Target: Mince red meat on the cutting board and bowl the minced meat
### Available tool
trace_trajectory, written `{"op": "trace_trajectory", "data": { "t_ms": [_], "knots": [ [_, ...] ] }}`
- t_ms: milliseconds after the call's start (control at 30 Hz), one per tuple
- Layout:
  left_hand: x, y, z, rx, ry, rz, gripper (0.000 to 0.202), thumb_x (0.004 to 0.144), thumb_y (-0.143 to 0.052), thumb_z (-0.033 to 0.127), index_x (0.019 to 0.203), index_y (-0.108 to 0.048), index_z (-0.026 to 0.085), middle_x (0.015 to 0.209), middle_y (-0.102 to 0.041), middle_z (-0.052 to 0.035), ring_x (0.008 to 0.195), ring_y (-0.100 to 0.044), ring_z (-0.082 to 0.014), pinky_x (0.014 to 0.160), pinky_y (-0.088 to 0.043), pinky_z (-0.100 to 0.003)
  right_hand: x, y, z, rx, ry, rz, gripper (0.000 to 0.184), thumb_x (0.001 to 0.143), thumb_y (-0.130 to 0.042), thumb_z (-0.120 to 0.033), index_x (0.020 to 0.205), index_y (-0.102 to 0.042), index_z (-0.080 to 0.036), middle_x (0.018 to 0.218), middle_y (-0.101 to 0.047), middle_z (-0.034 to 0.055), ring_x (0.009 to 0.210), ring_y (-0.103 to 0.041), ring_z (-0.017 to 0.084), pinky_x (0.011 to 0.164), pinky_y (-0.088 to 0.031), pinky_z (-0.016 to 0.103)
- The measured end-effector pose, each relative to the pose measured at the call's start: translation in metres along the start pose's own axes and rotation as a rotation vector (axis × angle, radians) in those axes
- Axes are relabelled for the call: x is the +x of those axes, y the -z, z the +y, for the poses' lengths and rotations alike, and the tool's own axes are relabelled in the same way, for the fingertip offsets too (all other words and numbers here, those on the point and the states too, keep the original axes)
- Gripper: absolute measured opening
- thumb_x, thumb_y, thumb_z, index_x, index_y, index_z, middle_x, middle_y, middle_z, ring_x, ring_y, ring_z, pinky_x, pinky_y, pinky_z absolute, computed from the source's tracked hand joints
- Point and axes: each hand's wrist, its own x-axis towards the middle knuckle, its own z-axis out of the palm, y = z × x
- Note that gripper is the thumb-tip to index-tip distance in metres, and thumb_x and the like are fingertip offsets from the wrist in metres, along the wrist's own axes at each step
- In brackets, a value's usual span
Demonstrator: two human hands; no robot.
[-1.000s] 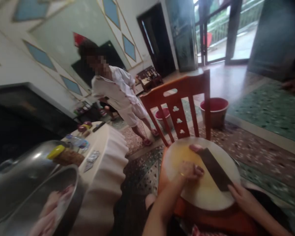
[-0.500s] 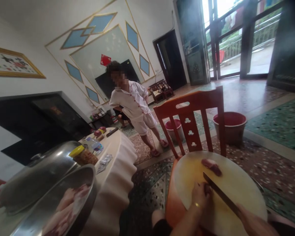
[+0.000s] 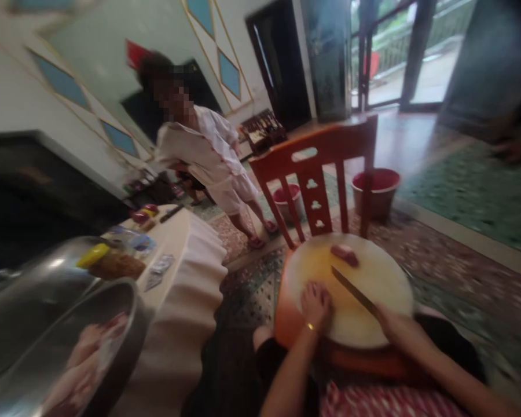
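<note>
A round pale chopping board [image 3: 373,278] lies on the seat of a red wooden chair [image 3: 316,168] in front of me. My left hand [image 3: 316,304] rests on the board's near left part with fingers curled down; whether it holds anything I cannot make out. My right hand [image 3: 393,324] grips the handle of a cleaver [image 3: 353,289], whose blade slants up and left over the board. A small piece of pink meat [image 3: 345,255] lies on the far part of the board, beyond the blade tip.
To my left, a white-clothed table [image 3: 186,255] carries a steel bowl of raw meat [image 3: 69,359], a steel lid [image 3: 30,289], a yellow-capped jar [image 3: 108,263] and small items. A person in white [image 3: 208,162] stands beyond. Two red buckets [image 3: 375,191] sit behind the chair.
The view has swung down and blurred. My left hand has shifted left, away from the blade, and lies flatter on the board. The cleaver stays slanted over the board; the meat piece has not moved.
</note>
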Motion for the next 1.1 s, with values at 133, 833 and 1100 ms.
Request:
{"op": "trace_trajectory", "data": {
  "t_ms": [133, 833, 1100],
  "knots": [
    [0.010, -0.013, -0.004, -0.159, -0.109, 0.134, 0.040, 0.086, -0.032, 0.030, 0.123, -0.040, 0.017, 0.126, -0.044, -0.0120, 0.118, -0.037, -0.0223, 0.098, -0.032, -0.042, 0.003, 0.034, -0.023, -0.112, -0.075, -0.195, 0.023, 0.087, -0.027, -0.018, 0.098, -0.047, -0.017, 0.080, -0.065, 0.0090, 0.072, -0.062, 0.021, 0.055, -0.036, 0.027],
    [0.018, -0.034, -0.016, -0.196, -0.283, 0.327, 0.041, 0.077, -0.044, 0.014, 0.118, -0.046, 0.014, 0.113, -0.049, -0.0142, 0.110, -0.043, -0.0247, 0.088, -0.042, -0.042, 0.037, 0.037, -0.080, -0.243, 0.130, -0.269, 0.028, 0.084, -0.030, -0.010, 0.109, -0.042, -0.015, 0.098, -0.054, 0.0103, 0.078, -0.057, 0.017, 0.062, -0.039, 0.026],
    [0.016, -0.026, -0.014, -0.294, -0.301, 0.302, 0.044, 0.081, -0.041, 0.018, 0.125, -0.038, 0.016, 0.115, -0.050, -0.0122, 0.110, -0.043, -0.0220, 0.091, -0.039, -0.040, 0.039, 0.035, -0.087, -0.229, 0.098, -0.291, 0.026, 0.086, -0.028, -0.012, 0.106, -0.044, -0.015, 0.093, -0.056, 0.0105, 0.077, -0.058, 0.019, 0.061, -0.041, 0.028]
  ]
}}
